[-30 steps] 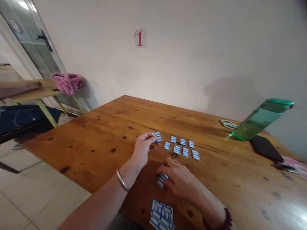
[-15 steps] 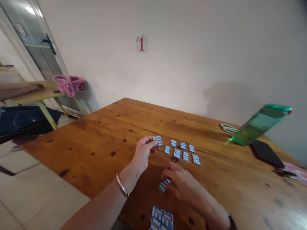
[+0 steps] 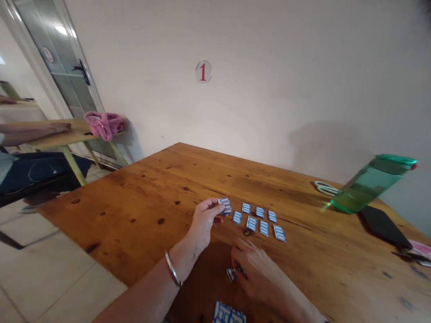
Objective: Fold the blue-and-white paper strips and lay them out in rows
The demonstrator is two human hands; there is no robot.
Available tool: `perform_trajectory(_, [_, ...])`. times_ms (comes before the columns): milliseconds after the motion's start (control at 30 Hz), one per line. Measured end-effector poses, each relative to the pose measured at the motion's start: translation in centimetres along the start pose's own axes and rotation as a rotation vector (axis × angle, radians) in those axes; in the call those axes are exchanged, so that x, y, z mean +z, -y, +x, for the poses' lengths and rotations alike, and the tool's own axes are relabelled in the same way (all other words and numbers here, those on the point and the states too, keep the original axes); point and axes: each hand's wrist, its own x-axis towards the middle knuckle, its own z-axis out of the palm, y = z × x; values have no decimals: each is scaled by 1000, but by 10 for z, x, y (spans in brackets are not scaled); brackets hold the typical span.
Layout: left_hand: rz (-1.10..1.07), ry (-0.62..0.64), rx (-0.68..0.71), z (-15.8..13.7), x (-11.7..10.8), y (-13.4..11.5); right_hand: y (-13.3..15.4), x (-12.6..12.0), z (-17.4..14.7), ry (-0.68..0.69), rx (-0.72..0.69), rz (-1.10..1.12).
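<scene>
My left hand [image 3: 204,222] is closed, pinching a few small blue-and-white cards [image 3: 225,205] between thumb and fingers above the table. Closer to me, my right hand [image 3: 257,264] is curled with its fingers bent down over another blue-and-white card [image 3: 230,274]. Most of that card is hidden beneath the fingers. Beyond the right hand, several small cards [image 3: 251,223] lie apart in two uneven rows. A larger cluster of blue-and-white pieces [image 3: 229,313] lies at the lower edge of the view, partly cut off.
The wooden table [image 3: 134,197] meets a white wall. To the right are a tilted green bottle [image 3: 372,184], a white cable [image 3: 326,187], a dark flat case [image 3: 384,226] and keys [image 3: 409,255]. At left, another person's hands [image 3: 57,128] rest on a table near a pink cloth [image 3: 105,124].
The view has shifted slightly. My right hand has curled further over its card, which shows less now. My left hand keeps hold of its cards.
</scene>
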Motion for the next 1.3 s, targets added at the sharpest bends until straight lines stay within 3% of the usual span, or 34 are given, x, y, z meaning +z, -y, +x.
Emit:
perform_trajectory(233, [-30, 13, 4, -2, 1, -1, 2, 5, 4, -111, 22, 121])
perform_trajectory(667, [-21, 30, -19, -4, 3, 0, -3, 12, 11, -62, 86, 79])
perform_trajectory(800, [13, 50, -7, -4, 4, 4, -9, 17, 15, -116, 75, 148])
perform_trajectory(933, [52, 53, 0, -4, 5, 5, -19, 19, 20, -282, 83, 394])
perform_trajectory(1133, [13, 147, -40, -4, 6, 8, -30, 14, 23, -681, 210, 1000])
perform_trajectory(1200, [-50, 216, -103, -5, 7, 10, -32, 11, 23, -743, 240, 1117])
perform_trajectory(1300, [-139, 308, -210, -8, 8, 14, -33, 5, 22, -732, 297, 1212])
